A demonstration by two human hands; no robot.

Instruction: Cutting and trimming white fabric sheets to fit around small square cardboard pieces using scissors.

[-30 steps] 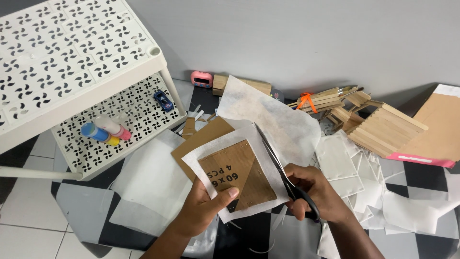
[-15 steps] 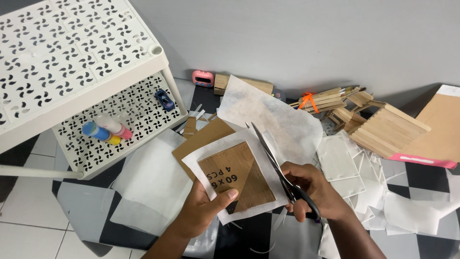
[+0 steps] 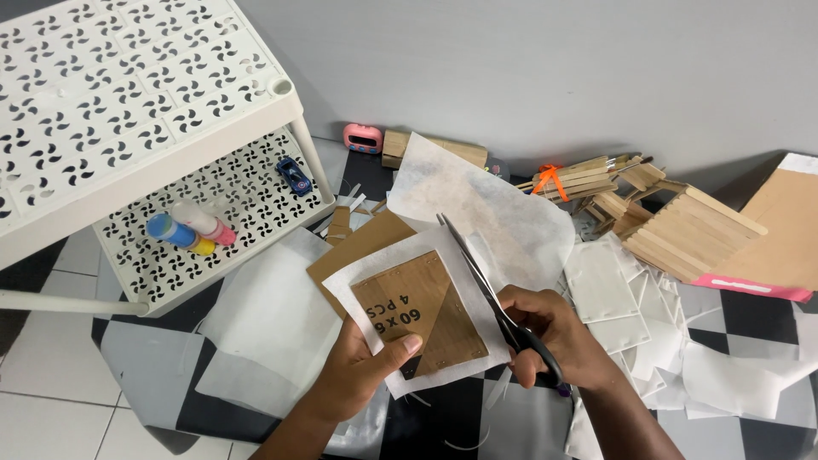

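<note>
- White rack (image 3: 128,102) fills the upper left of the frame.
- The panel (image 3: 422,315), thin brown wood backed with white paper, sits at centre. It looks light and stiff, the paper rim floppy.
- My left hand (image 3: 362,375) pinches its lower edge, thumb on top, where I judge it best held.
- My right hand (image 3: 545,336) is closed around the scissors (image 3: 486,285), blades along the panel's right edge.

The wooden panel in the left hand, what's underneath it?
A white sheet shows around the wooden panel, brown cardboard beyond. The part beneath is covered.
</note>
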